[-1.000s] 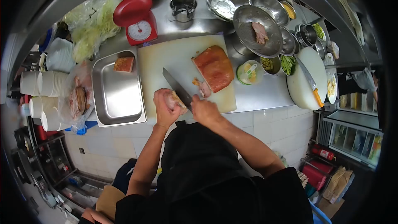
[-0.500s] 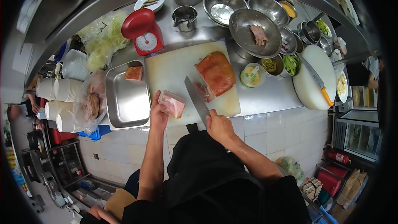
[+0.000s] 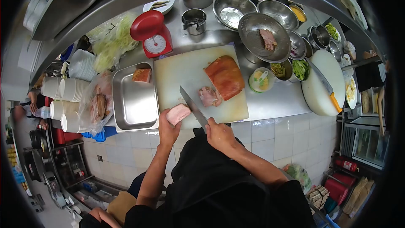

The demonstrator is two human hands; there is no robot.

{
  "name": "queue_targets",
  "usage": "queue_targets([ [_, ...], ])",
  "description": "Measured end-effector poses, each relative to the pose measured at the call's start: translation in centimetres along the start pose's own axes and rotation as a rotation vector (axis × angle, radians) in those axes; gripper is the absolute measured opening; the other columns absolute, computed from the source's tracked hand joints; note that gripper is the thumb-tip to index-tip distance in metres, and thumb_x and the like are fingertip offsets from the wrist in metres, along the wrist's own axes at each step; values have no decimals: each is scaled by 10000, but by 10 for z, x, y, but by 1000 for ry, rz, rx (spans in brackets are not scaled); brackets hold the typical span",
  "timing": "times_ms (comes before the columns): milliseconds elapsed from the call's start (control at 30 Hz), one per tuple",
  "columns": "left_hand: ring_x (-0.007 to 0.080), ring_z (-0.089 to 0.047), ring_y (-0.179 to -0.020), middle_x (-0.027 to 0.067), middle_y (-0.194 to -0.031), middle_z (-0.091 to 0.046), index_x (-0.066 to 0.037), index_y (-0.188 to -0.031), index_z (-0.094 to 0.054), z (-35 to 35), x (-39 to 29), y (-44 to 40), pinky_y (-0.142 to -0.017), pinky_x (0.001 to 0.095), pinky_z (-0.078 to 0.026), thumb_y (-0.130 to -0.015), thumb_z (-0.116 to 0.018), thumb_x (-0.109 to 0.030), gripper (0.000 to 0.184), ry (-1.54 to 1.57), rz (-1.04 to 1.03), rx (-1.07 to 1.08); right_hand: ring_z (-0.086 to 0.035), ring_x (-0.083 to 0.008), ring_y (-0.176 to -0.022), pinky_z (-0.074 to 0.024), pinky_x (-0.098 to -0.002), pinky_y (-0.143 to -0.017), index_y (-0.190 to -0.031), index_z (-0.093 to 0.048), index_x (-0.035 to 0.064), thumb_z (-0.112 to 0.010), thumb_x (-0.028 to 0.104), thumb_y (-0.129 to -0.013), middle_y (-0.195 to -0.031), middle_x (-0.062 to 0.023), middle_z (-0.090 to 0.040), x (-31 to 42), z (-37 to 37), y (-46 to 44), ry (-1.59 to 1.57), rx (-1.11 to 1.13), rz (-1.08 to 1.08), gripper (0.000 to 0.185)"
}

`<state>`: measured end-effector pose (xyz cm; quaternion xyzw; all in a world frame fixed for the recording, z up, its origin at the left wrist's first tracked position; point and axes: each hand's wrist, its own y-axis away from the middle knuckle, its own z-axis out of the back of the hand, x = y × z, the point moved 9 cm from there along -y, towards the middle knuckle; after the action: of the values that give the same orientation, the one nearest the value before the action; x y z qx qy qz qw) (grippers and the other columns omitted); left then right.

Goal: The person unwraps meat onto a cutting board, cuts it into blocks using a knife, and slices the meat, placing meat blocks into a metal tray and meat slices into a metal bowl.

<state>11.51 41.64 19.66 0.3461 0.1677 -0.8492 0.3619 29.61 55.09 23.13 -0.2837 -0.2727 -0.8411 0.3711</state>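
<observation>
My left hand (image 3: 168,130) grips a pale pink block of meat (image 3: 178,114) above the near edge of the cutting board (image 3: 177,69). In my right hand (image 3: 219,135) is a long kitchen knife (image 3: 193,107), its blade pointing up and left, close to the right side of that block. A large orange-brown slab of meat (image 3: 225,78) lies on the right half of the board. Thin meat trimmings (image 3: 209,96) rest at its lower left. Left of the board, a steel tray (image 3: 134,101) holds a small browned piece of meat (image 3: 141,75).
A red kitchen scale (image 3: 152,36) stands behind the board. Steel bowls crowd the back right, one holding meat slices (image 3: 267,39). A yellow-handled knife (image 3: 327,85) lies on a round white chopping block (image 3: 322,97). White tubs (image 3: 69,122) and bagged meat (image 3: 99,105) stand left.
My left hand has turned the block and brought it a little to the right. The knife has shifted left and nearer to it. The whole view has shifted slightly.
</observation>
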Motion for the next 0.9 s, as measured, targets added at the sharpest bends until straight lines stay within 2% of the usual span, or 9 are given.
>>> queue_targets([
  [100, 401, -548, -1119, 198, -1212, -558, -5, -1324, -435, 9, -31, -7, -980, 448, -442, -619, -882, -129, 845, -116, -60, -23, -658, -428, -621, -529, -541, -587, -970, -512, 2, -541, 184, -935, -650, -226, -641, 7, 5, -2, 98, -46, 43, 188],
  [200, 410, -572, -1071, 201, -1127, -606, -5, -1280, -498, 15, -56, -26, -948, 448, -461, -607, -871, -164, 786, -167, -162, -65, -642, -422, -617, -507, -527, -565, -913, -524, 20, -591, 120, -906, -646, -211, -622, 17, 11, -8, 34, -160, 89, 120],
  [267, 416, -595, -997, 202, -1031, -638, -6, -1197, -573, -4, -57, -35, -889, 459, -483, -614, -840, -171, 662, -185, -216, 57, -633, -393, -572, -496, -509, -525, -915, -514, 25, -606, 89, -894, -617, -184, -611, 36, 20, -12, -25, -352, 242, 114],
  [367, 406, -605, -939, 203, -985, -644, -9, -1135, -610, -11, -45, -39, -835, 473, -493, -631, -812, -165, 565, -222, -159, 55, -625, -370, -544, -487, -485, -496, -925, -510, 30, -602, 85, -899, -590, -155, -600, 43, 9, -24, -49, -350, 228, 111],
  [467, 400, -602, -912, 194, -979, -643, -18, -1135, -605, -13, -41, -38, -816, 478, -489, -630, -815, -156, 564, -226, -152, 60, -624, -363, -529, -486, -471, -476, -934, -508, 33, -598, 91, -906, -580, -144, -599, 43, -2, -35, 18, -368, 226, 111],
  [600, 377, -612, -968, 176, -1018, -652, -32, -1162, -601, -16, -35, -38, -850, 455, -497, -649, -817, -173, 574, -224, -105, 76, -621, -362, -515, -486, -480, -467, -917, -502, 29, -599, 108, -912, -567, -141, -593, 36, -14, -39, 33, -316, 201, 125],
  [667, 374, -611, -964, 169, -1016, -653, -36, -1153, -609, -15, -34, -37, -847, 451, -500, -646, -831, -179, 572, -219, -98, 73, -647, -348, -521, -521, -459, -477, -973, -527, -19, -563, 94, -890, -580, -159, -619, 29, -30, -35, 109, -157, 168, 145],
  [800, 391, -599, -913, 175, -980, -646, -28, -1125, -612, -13, -36, -39, -818, 469, -489, -629, -839, -173, 564, -155, -133, 46, -668, -349, -565, -536, -465, -512, -965, -547, -38, -540, 71, -871, -610, -180, -637, 10, -30, -8, 180, -42, 92, 144],
  [900, 370, -626, -960, 174, -1025, -661, -28, -1150, -623, -9, -36, -39, -855, 426, -515, -648, -842, -168, 566, -151, -128, 50, -678, -359, -601, -547, -471, -545, -967, -560, -45, -534, 64, -855, -650, -197, -654, 9, -22, 7, 197, 75, -21, 158],
])
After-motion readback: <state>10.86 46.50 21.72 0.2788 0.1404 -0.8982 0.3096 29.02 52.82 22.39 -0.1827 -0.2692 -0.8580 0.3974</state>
